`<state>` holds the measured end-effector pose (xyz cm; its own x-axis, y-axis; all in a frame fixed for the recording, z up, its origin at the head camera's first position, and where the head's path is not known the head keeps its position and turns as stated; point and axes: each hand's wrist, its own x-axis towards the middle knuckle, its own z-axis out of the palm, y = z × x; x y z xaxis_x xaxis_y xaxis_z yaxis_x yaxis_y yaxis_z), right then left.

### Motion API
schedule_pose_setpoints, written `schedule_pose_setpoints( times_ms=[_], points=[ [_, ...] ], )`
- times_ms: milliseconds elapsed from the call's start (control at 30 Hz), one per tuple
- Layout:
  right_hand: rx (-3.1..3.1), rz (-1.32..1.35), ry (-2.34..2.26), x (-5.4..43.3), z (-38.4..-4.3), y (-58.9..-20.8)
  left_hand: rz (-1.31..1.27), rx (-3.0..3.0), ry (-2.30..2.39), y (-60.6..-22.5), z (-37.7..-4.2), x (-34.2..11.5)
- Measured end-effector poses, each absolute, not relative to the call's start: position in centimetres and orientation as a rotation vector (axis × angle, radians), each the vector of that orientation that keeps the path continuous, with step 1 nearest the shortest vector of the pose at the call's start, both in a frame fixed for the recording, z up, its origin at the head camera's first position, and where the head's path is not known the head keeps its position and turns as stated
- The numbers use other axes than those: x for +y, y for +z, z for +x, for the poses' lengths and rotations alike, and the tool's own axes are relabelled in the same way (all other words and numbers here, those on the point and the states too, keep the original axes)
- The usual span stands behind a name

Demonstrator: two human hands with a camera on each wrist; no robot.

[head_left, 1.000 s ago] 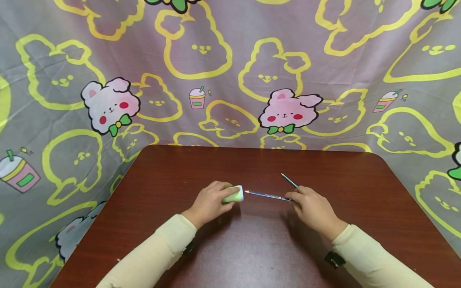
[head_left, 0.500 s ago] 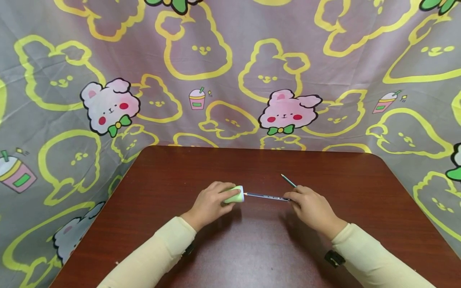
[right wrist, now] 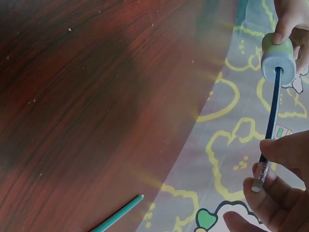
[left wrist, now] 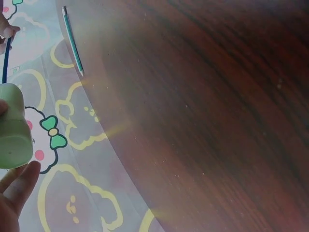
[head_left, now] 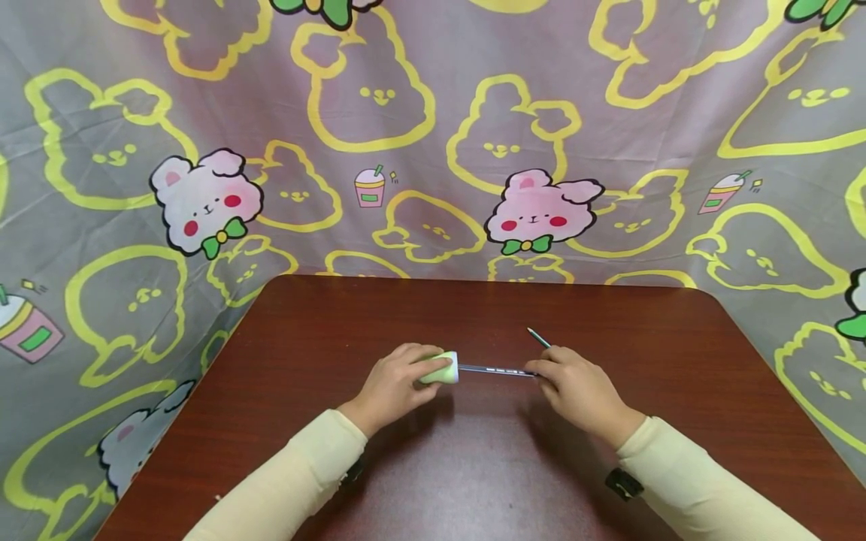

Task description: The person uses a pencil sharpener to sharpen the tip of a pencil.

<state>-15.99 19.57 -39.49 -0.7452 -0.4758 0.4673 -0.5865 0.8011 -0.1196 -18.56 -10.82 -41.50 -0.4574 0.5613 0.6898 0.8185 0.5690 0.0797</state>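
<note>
A dark blue pencil (head_left: 497, 370) is held level with its point hidden inside the hole of a green pencil sharpener (head_left: 443, 373) above a dark reddish-brown wood-grain table (head_left: 433, 315). The sharpener, a rounded barrel with a pale whitish end face, is grasped by the left hand (head_left: 392, 383), its fingers and thumb wrapped about the green body and the hole turned toward the opposite hand. The pencil is pinched near its blunt, silvery end by the thumb and fingers of the right hand (head_left: 585, 387), as is shown most plainly from the right wrist; most of its printed shaft is left exposed between the two hands. A second pencil, teal-green (head_left: 539, 337), is seen lying on the tabletop just beyond the right hand, its sharpened tip pointed away toward the far left; from the head its near end is hidden by that hand, while its full length is shown from the left wrist. Both forearms are covered by cream sleeves (head_left: 284, 469), and a small black device (head_left: 624, 484) is worn at the right wrist. The table is backed and flanked by a grey cloth (head_left: 413, 60) printed with yellow outlined animals, pinkish-white rabbits with green bows, and pink drink cups.
</note>
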Motion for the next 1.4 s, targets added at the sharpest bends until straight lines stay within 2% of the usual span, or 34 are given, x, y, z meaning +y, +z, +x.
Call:
schedule_pose_setpoints(
  times_ms=[1000,1400],
  points=[
    [-2.311,0.933,0.415,19.1,-16.5,-40.1,-1.087,-2.333,-0.729,-40.5,-17.5,-10.5],
    [-2.29,0.95,0.468,19.3,-16.5,-40.2,-1.101,-2.202,-0.714,-40.8,-17.4,-10.3]
  ],
)
